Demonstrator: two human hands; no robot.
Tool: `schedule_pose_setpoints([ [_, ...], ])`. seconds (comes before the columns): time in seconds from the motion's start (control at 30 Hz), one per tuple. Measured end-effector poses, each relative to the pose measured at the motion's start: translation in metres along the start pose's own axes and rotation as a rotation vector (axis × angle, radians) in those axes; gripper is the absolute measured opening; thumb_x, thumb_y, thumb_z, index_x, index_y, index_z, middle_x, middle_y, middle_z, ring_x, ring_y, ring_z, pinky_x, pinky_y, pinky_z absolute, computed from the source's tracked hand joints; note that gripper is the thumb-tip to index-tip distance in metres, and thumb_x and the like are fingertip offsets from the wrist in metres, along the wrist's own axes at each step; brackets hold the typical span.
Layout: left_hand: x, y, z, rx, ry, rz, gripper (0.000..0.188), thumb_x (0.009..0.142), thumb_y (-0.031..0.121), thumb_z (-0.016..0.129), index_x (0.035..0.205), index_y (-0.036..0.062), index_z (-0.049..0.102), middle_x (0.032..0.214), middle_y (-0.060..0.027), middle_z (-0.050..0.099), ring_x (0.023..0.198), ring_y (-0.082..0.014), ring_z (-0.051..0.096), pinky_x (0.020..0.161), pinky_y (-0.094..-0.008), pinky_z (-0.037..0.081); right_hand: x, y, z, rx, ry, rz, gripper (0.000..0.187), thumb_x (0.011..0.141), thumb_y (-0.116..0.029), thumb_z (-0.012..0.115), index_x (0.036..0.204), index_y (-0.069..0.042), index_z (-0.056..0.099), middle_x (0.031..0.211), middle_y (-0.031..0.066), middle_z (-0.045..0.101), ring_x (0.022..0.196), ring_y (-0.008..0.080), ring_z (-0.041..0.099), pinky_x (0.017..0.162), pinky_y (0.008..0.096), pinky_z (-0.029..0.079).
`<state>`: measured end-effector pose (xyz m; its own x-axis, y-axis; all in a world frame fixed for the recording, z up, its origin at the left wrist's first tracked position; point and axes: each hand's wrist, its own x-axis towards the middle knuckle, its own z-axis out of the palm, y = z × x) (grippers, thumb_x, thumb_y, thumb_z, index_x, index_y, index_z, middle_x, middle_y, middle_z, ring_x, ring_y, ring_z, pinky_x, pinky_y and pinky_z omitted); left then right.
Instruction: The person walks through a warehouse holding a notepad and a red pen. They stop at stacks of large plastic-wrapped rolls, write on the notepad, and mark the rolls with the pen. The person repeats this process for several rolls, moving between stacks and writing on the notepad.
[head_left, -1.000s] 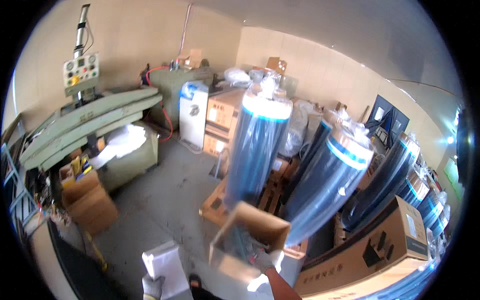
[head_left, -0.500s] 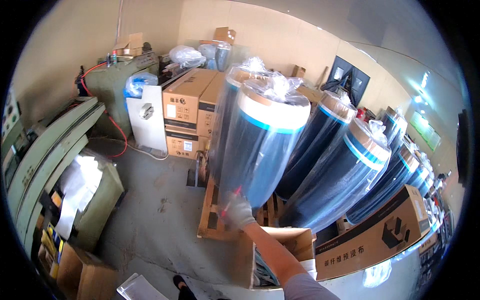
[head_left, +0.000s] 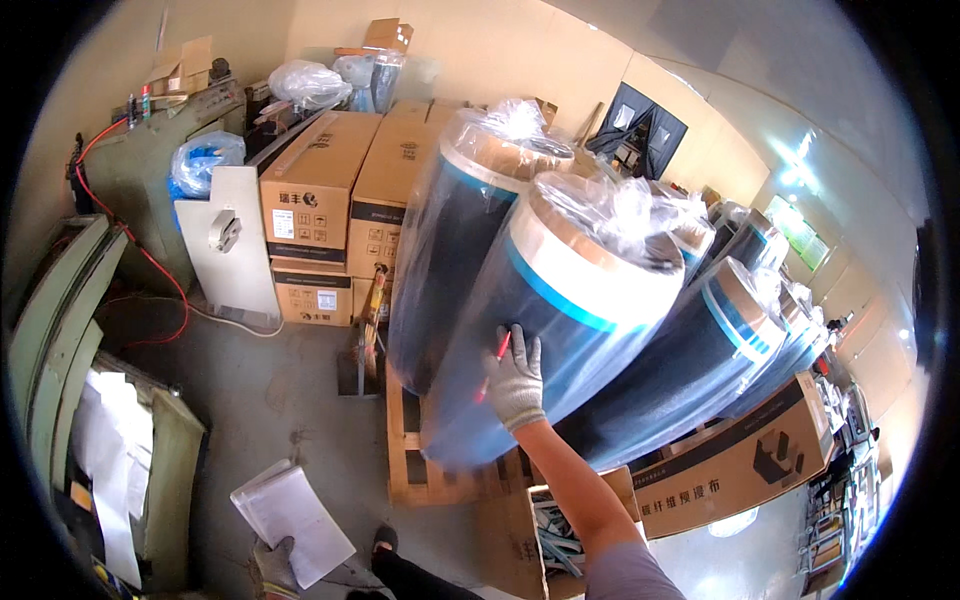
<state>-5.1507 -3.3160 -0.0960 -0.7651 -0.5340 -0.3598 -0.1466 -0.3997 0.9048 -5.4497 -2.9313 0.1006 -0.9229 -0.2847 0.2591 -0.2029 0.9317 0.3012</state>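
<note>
The right hand [head_left: 518, 388], centre of the frame, appears to rest against the wrapped roll [head_left: 565, 335]. Its fingers are extended and spread; a red pen [head_left: 502, 347] is retained at the thumb side, probably to leave the palm free. The left hand [head_left: 275, 565], lower left, is closed on the papers [head_left: 295, 520] by one edge, presumably keeping the sheets together. The roll stands on end above the wooden pallet [head_left: 430, 493], likely for floor clearance.

Right grip [head_left: 517, 390] holds red tool [head_left: 503, 346] by wrapped roll [head_left: 572, 335]
</note>
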Motion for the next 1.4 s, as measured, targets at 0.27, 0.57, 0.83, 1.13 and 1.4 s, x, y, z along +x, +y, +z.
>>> schedule_pose_setpoints([
  [0.27, 0.082, 0.029, 0.103, -0.036, -0.165, -0.252, 0.047, 0.073, 0.006, 0.073, 0.116, -0.0016, 0.058, 0.102, -0.0109, 0.065, 0.086, -0.0259, 0.065, 0.074, -0.0389, 0.054, 0.046, 0.000, 0.021, -0.116, 0.009, -0.006, 0.027, 0.085, -0.022, 0.053, 0.109, -0.018, 0.066, 0.137, 0.0144, 0.052, 0.143, 0.0316, 0.026, 0.117, 0.0542, 0.005],
  [0.57, 0.201, 0.017, 0.115, 0.070, -0.454, -0.297, 0.041, 0.075, 0.000, 0.065, 0.116, 0.0005, 0.059, 0.100, -0.0091, 0.065, 0.087, -0.0236, 0.064, 0.075, -0.0373, 0.054, 0.010, 0.083, -0.084, -0.180, 0.717, 0.278, 0.050, 0.062, -0.022, 0.079, 0.108, -0.013, 0.062, 0.133, 0.0175, 0.052, 0.125, 0.0405, 0.046, 0.104, 0.0537, 0.032],
  [0.83, 0.234, 0.114, 0.173, -0.027, -0.654, -0.321, 0.043, 0.076, 0.001, 0.065, 0.118, -0.0010, 0.057, 0.102, -0.0111, 0.065, 0.087, -0.0249, 0.065, 0.077, -0.0381, 0.055, 0.034, 0.137, -0.167, 0.418, 0.470, 0.471, 0.023, 0.067, -0.009, 0.078, 0.081, -0.003, 0.061, 0.083, 0.0153, 0.062, 0.086, 0.0360, 0.059, 0.075, 0.0417, 0.048],
  [1.13, 0.270, 0.078, 0.166, 0.097, -0.748, -0.411, 0.052, 0.074, -0.001, 0.067, 0.124, 0.0012, 0.055, 0.112, -0.0084, 0.062, 0.097, -0.0210, 0.062, 0.085, -0.0353, 0.051, 0.055, 0.088, -0.165, 0.202, 0.637, 0.470, 0.025, 0.064, -0.007, 0.078, 0.078, -0.003, 0.057, 0.077, 0.0140, 0.058, 0.078, 0.0348, 0.056, 0.074, 0.0404, 0.045],
  [1.4, 0.263, 0.098, 0.170, 0.134, -0.752, -0.389, 0.045, 0.074, 0.001, 0.070, 0.117, -0.0017, 0.059, 0.104, -0.0080, 0.065, 0.091, -0.0215, 0.064, 0.082, -0.0354, 0.052, 0.155, 0.080, -0.148, -0.089, 0.650, 0.659, 0.006, 0.071, -0.010, 0.062, 0.077, -0.009, 0.063, 0.073, 0.0152, 0.061, 0.080, 0.0372, 0.060, 0.077, 0.0469, 0.041],
])
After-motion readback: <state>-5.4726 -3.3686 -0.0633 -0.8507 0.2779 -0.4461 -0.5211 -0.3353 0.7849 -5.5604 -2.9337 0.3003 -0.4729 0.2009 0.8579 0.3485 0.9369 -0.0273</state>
